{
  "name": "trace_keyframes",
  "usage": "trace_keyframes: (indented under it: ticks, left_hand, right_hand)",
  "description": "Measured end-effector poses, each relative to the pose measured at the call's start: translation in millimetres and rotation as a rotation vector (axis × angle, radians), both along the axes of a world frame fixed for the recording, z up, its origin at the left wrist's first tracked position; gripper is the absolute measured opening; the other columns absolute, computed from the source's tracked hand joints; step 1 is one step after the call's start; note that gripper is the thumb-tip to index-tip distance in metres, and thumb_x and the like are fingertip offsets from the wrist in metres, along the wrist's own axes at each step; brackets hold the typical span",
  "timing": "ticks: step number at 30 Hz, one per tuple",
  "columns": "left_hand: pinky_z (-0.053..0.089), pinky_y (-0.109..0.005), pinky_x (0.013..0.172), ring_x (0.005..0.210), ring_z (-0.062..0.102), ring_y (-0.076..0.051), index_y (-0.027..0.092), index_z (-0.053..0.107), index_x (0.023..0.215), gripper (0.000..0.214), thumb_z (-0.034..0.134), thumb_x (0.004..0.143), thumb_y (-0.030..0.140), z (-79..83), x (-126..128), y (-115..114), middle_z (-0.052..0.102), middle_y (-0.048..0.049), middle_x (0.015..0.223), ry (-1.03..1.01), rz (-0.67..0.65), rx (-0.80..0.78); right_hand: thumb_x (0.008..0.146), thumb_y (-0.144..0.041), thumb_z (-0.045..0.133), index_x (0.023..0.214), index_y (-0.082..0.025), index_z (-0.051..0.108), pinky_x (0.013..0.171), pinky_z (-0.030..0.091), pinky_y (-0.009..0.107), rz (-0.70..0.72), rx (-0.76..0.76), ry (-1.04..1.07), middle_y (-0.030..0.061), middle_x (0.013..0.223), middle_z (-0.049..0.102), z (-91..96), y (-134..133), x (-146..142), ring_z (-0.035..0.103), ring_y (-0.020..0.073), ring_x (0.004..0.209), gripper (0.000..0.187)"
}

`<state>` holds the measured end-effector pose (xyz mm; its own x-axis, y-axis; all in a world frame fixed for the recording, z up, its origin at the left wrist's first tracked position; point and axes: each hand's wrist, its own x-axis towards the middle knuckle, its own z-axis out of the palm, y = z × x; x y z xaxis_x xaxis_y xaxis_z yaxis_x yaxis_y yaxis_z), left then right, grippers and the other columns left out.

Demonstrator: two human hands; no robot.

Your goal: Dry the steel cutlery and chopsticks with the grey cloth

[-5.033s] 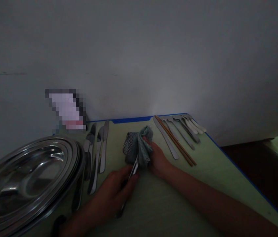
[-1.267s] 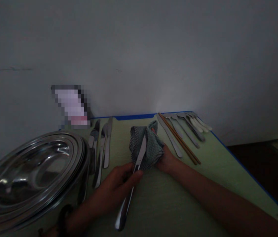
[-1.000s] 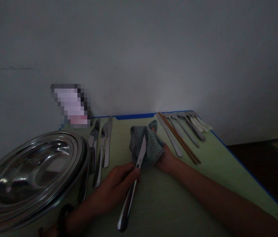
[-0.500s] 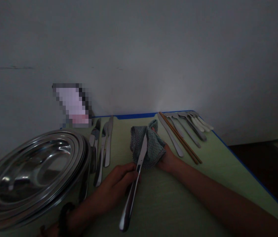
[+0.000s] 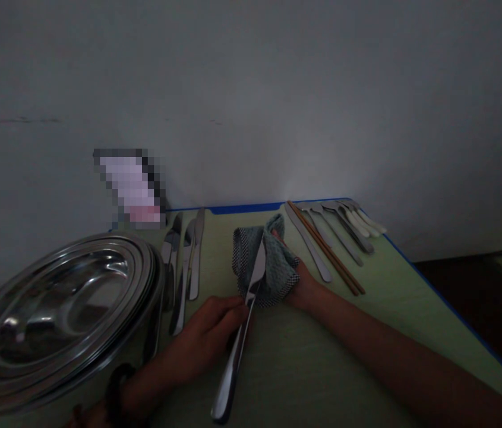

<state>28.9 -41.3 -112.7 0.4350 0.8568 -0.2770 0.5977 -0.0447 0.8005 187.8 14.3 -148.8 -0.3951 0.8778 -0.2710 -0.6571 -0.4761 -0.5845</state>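
Note:
My left hand (image 5: 208, 333) grips a steel table knife (image 5: 237, 351) near the junction of handle and blade, handle end pointing toward me. The blade lies up across a grey-green checked cloth (image 5: 263, 264). My right hand (image 5: 304, 285) is largely hidden behind the cloth and holds it bunched on the pale green table (image 5: 322, 368); a fingertip shows at the cloth's top edge.
A stack of steel plates (image 5: 59, 315) fills the near left. Several knives (image 5: 183, 261) lie beside it. To the right lie wooden chopsticks (image 5: 326, 249) and several spoons and forks (image 5: 349, 229). The table's blue edge (image 5: 447, 303) runs along the right; a wall stands behind.
Five seconds ago the blade was wrapped inside the cloth; now it lies on top of it and much of the knife shows. Over the last second the knife shifted only slightly.

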Motion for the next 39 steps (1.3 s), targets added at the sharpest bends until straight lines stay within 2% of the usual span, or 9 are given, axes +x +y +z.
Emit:
trace_keyframes:
  ticks: [3, 5, 7, 11, 14, 18, 24, 33, 39]
  left_hand:
    - [0.044, -0.026, 0.072, 0.075, 0.056, -0.017, 0.021, 0.056, 0.063, 0.04, 0.029, 0.084, 0.041, 1.3, 0, 0, 0.058, -0.001, 0.068, 0.018, 0.067, -0.01]
    - [0.044, -0.026, 0.066, 0.067, 0.055, -0.017, 0.021, 0.053, 0.058, 0.043, 0.028, 0.085, 0.043, 1.6, 2, -1, 0.055, -0.0001, 0.06, 0.004, 0.116, -0.058]
    - [0.043, -0.025, 0.06, 0.058, 0.054, -0.016, 0.021, 0.05, 0.053, 0.045, 0.029, 0.085, 0.045, 0.6, 3, -1, 0.051, 0.0015, 0.052, -0.021, 0.159, -0.101]
    - [0.042, -0.024, 0.058, 0.053, 0.052, -0.014, 0.02, 0.048, 0.048, 0.049, 0.032, 0.085, 0.047, -6.0, 5, -1, 0.046, 0.0032, 0.044, -0.093, 0.221, -0.135]
    - [0.038, -0.023, 0.046, 0.039, 0.045, -0.012, 0.02, 0.045, 0.045, 0.051, 0.028, 0.086, 0.046, -11.6, 3, -1, 0.041, 0.0047, 0.036, -0.183, 0.193, -0.234]
    - [0.033, -0.021, 0.039, 0.036, 0.042, -0.01, 0.019, 0.046, 0.048, 0.046, 0.03, 0.085, 0.041, -14.0, 1, 0, 0.043, 0.0048, 0.038, -0.237, 0.125, -0.235]
    - [0.033, -0.02, 0.04, 0.036, 0.043, -0.009, 0.019, 0.044, 0.046, 0.041, 0.035, 0.082, 0.037, -13.4, 3, 0, 0.044, 0.0039, 0.038, -0.266, 0.056, -0.173]
    - [0.032, -0.019, 0.037, 0.034, 0.042, -0.009, 0.02, 0.041, 0.045, 0.042, 0.032, 0.081, 0.039, -11.2, 6, -1, 0.044, 0.0036, 0.037, -0.198, 0.062, -0.135]
    - [0.03, -0.019, 0.037, 0.035, 0.041, -0.009, 0.02, 0.041, 0.045, 0.042, 0.032, 0.081, 0.04, -12.5, 5, -2, 0.042, 0.0042, 0.037, -0.109, 0.07, -0.079]
  right_hand:
    - [0.078, -0.047, 0.054, 0.092, -0.022, 0.064, 0.099, 0.037, 0.031, -0.058, 0.038, -0.066, 0.0016, 0.09, 0.07, -2.2, -1, 1, 0.058, 0.0158, 0.104, 0.031]
    - [0.077, -0.047, 0.056, 0.091, -0.023, 0.065, 0.101, 0.035, 0.031, -0.075, 0.026, -0.111, 0.0014, 0.089, 0.07, -1.7, -2, 3, 0.057, 0.0161, 0.105, 0.03]
    - [0.076, -0.048, 0.056, 0.089, -0.022, 0.066, 0.101, 0.034, 0.032, -0.072, 0.013, -0.132, 0.0015, 0.087, 0.07, -0.7, -3, 4, 0.058, 0.0167, 0.104, 0.03]
    - [0.075, -0.043, 0.059, 0.087, -0.021, 0.067, 0.1, 0.035, 0.031, -0.126, 0.029, -0.169, 0.0016, 0.088, 0.07, -0.9, -4, 5, 0.058, 0.0163, 0.104, 0.026]
    - [0.076, -0.042, 0.058, 0.087, -0.023, 0.067, 0.097, 0.037, 0.03, -0.132, 0.045, -0.204, 0.0009, 0.087, 0.07, -1.8, -4, 5, 0.059, 0.0163, 0.102, 0.023]
    - [0.075, -0.04, 0.059, 0.088, -0.023, 0.067, 0.096, 0.037, 0.03, -0.1, 0.056, -0.211, 0.0007, 0.086, 0.07, -1.4, -3, 5, 0.059, 0.0166, 0.101, 0.023]
    - [0.075, -0.043, 0.058, 0.089, -0.024, 0.068, 0.095, 0.039, 0.028, -0.059, -0.017, -0.171, 0.0001, 0.084, 0.071, -3.7, -2, 4, 0.061, 0.0163, 0.097, 0.025]
    - [0.075, -0.035, 0.06, 0.088, -0.023, 0.067, 0.095, 0.039, 0.027, -0.035, 0.026, -0.082, -0.0007, 0.083, 0.071, 1.2, -4, 3, 0.062, 0.0143, 0.095, 0.019]
    - [0.076, -0.035, 0.058, 0.082, -0.024, 0.067, 0.09, 0.042, 0.031, -0.035, 0.025, -0.119, -0.0026, 0.07, 0.069, -4.9, -2, 5, 0.064, 0.0161, 0.084, 0.016]
